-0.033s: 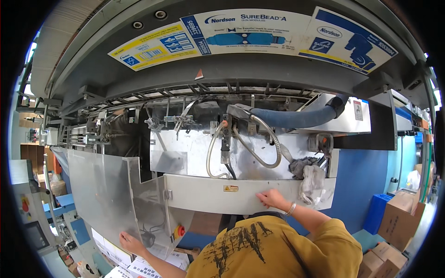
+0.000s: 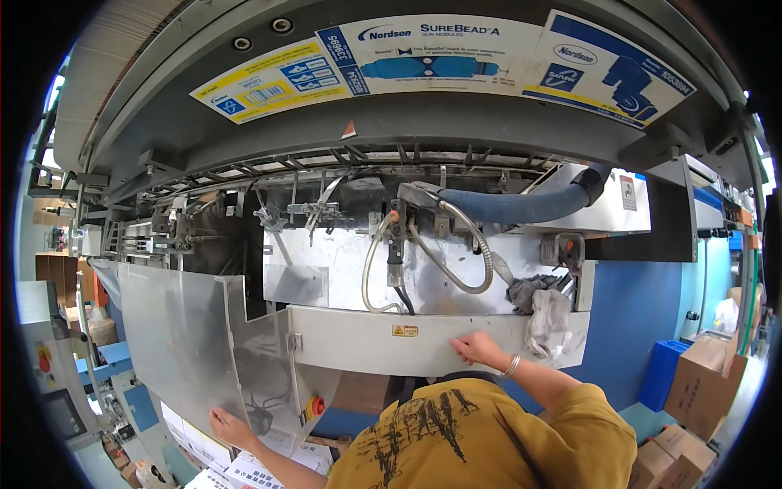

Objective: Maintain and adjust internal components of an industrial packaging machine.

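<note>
My right hand [image 2: 481, 350] rests against the long white front panel [image 2: 358, 342] of a machine, its fingers loosely curled, with nothing visible in them. A crumpled grey rag [image 2: 551, 314] hangs over the panel just to its right. Lower left, my left hand [image 2: 233, 429] is at the lower part of a clear plastic guard door [image 2: 175, 342]. Its fingers are bent in; whether they grip the door's edge is hidden. Behind the white panel stand a nozzle unit [image 2: 396, 253], a braided metal hose [image 2: 481, 281] and a thick blue hose [image 2: 513, 208].
A dark overhead beam [image 2: 489, 122] with stickers crosses above. A red and yellow knob [image 2: 315, 407] sits under the panel's left end. White cartons [image 2: 252, 469] stand low left. A blue crate [image 2: 661, 375] and brown cardboard boxes [image 2: 702, 387] are at the right.
</note>
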